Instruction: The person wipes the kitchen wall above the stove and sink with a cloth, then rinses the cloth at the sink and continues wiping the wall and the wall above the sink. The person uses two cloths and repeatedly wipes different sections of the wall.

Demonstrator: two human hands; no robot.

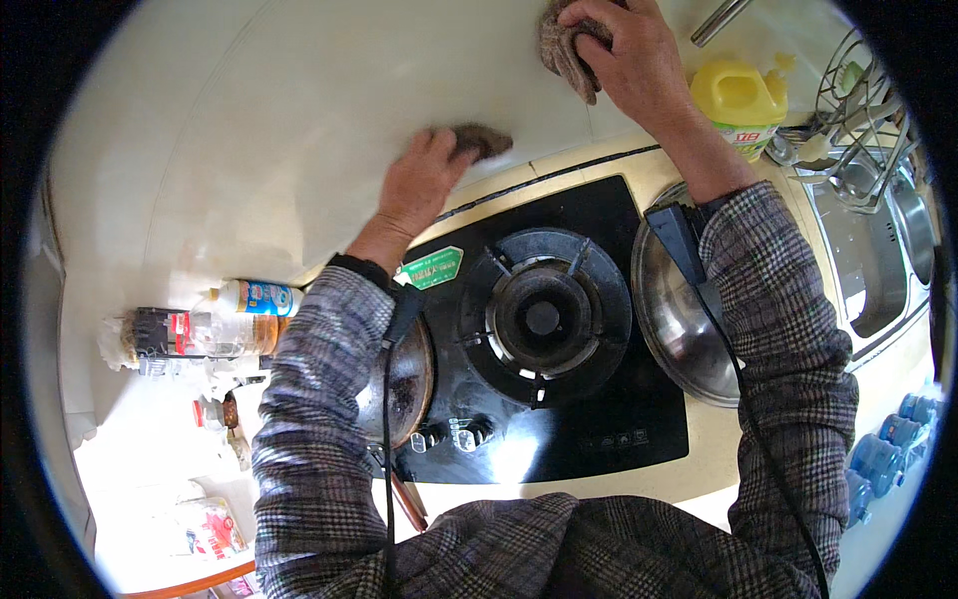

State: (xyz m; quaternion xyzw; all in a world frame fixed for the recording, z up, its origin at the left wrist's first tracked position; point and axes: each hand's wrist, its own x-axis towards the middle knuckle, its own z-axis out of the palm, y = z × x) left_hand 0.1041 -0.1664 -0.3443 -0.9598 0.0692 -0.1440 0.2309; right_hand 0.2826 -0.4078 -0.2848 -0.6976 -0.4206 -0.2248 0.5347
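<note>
My left hand (420, 178) grips a dark brown cloth (483, 142) against the pale wall panel (299, 112) behind the stove. Higher and to the right, my right hand (635, 64) holds a bunched grey-brown rag (569, 52) on the same panel. Below both hands lies a black glass gas hob (569, 442) with a round burner (542, 318). A green sticker (434, 268) is on the hob near my left wrist. A pan (408, 382) is partly hidden by my left sleeve, and a large steel lid or basin (673, 322) lies partly under my right forearm.
A yellow detergent jug (737, 97) stands beside my right wrist. A wire utensil holder (861, 127) and a steel sink (861, 254) are further right. Bottles (258, 298) stand at left. Blue water bottles (883, 449) are at lower right. Cables run down along both sleeves.
</note>
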